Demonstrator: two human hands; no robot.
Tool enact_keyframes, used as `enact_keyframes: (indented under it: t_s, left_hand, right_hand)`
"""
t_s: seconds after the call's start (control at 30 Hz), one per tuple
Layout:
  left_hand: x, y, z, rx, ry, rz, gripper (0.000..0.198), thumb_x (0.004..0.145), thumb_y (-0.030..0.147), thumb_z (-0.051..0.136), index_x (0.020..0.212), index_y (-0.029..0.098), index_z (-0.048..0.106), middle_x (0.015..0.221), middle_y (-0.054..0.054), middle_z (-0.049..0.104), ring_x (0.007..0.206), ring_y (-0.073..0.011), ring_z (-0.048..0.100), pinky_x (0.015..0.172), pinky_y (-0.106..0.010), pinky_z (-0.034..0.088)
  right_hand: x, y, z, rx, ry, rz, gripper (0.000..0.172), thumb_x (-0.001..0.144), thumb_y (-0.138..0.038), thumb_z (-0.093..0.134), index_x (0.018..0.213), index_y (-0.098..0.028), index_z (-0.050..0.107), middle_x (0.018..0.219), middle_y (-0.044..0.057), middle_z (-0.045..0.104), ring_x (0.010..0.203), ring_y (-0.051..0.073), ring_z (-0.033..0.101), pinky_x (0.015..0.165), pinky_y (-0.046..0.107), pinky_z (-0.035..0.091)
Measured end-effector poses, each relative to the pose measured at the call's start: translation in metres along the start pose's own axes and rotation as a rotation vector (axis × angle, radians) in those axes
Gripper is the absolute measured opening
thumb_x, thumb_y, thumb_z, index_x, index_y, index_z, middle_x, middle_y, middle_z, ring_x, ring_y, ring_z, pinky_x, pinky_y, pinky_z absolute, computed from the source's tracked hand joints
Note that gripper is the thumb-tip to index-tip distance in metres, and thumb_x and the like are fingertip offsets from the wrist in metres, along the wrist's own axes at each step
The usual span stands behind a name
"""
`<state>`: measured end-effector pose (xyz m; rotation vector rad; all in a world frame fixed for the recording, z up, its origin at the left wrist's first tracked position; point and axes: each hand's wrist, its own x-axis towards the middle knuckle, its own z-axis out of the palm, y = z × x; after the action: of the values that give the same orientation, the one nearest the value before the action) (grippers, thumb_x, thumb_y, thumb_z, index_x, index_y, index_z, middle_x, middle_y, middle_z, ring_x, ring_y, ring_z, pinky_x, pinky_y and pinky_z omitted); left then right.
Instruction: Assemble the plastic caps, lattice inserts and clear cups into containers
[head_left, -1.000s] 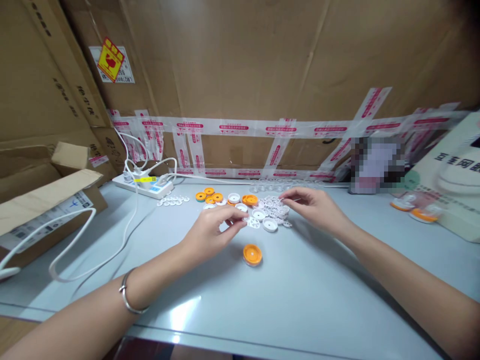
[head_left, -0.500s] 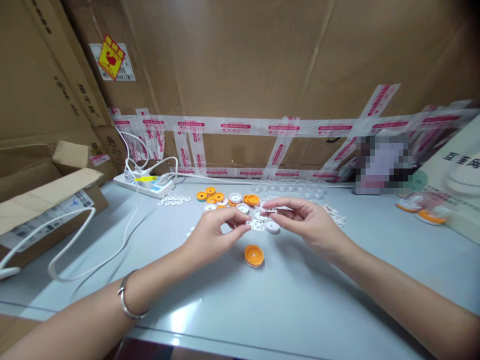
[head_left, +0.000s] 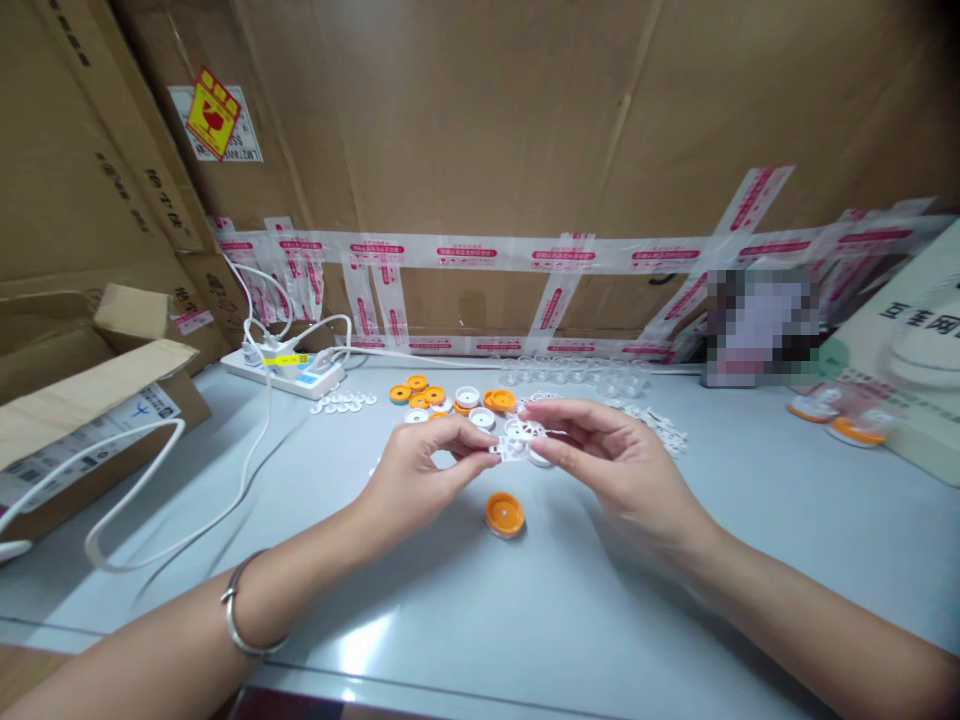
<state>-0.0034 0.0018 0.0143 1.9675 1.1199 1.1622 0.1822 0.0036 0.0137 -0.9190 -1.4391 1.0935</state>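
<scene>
Between thumb and fingertips, my left hand (head_left: 424, 462) pinches a flat white openwork plastic piece (head_left: 513, 450). My right hand (head_left: 619, 455) closes its thumb and fingers on a second small white openwork piece (head_left: 531, 428). The two pieces overlap in view, and I cannot tell whether they touch. Below them on the table lies a round orange cap-like part (head_left: 505, 513) with a raised rim and a pale dot at its centre. Orange rings (head_left: 417, 384) and white round parts (head_left: 467, 396) sit behind my hands, some of them partly hidden.
Clear plastic cups (head_left: 574, 375) line the back. Small white discs (head_left: 343, 402) lie left, loose white pieces (head_left: 660, 430) right. A power strip (head_left: 283, 374) with white cables and an open carton (head_left: 97, 390) stand left. Orange-based clear parts (head_left: 859, 428) sit far right.
My right hand has brought its white piece down and left, up against or in front of the left hand's piece. The view has shifted slightly; the orange part stays on the table.
</scene>
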Motion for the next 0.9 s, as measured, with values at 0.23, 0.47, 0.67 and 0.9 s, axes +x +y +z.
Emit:
enact_keyframes:
  t_s: [0.23,0.47,0.67,0.9]
  left_hand:
    - [-0.0009,0.0038,0.0000,-0.002,-0.002,0.019,0.002,0.073,0.017,0.065,0.073,0.016,0.066,0.072,-0.002,0.070,0.068,-0.0135,0.064,0.067,-0.024,0.052]
    - [-0.0009,0.0068,0.0002,-0.048,0.019,-0.049,0.004,0.071,0.014,0.065,0.068,0.016,0.065,0.068,-0.001,0.070,0.067,-0.0133,0.064,0.068,-0.024,0.051]
    - [-0.0012,0.0061,0.0002,-0.089,0.021,-0.050,0.004,0.071,0.014,0.066,0.068,0.016,0.066,0.071,-0.001,0.070,0.070,-0.0132,0.064,0.070,-0.024,0.051]
    - [-0.0013,0.0058,0.0024,-0.316,-0.035,-0.163,0.018,0.067,0.021,0.071,0.081,0.014,0.063,0.080,-0.003,0.069,0.075,-0.0136,0.065,0.072,-0.026,0.053]
  right_hand:
    - [-0.0031,0.0059,0.0049,-0.113,-0.067,-0.122,0.024,0.070,-0.027,0.069,0.094,-0.026,0.066,0.095,0.003,0.070,0.093,0.020,0.064,0.084,0.040,0.050]
    - [-0.0070,0.0043,0.0060,-0.061,-0.111,-0.178,0.023,0.072,-0.019,0.067,0.094,-0.027,0.065,0.097,0.001,0.068,0.092,0.016,0.065,0.085,0.034,0.055]
    - [-0.0075,0.0029,0.0064,-0.073,-0.137,-0.159,0.019,0.074,-0.017,0.065,0.092,-0.023,0.066,0.095,0.003,0.066,0.090,0.016,0.066,0.084,0.032,0.057]
    - [-0.0057,0.0032,0.0048,-0.074,-0.127,-0.136,0.018,0.074,-0.019,0.065,0.091,-0.024,0.066,0.095,0.003,0.066,0.089,0.016,0.066,0.085,0.034,0.057]
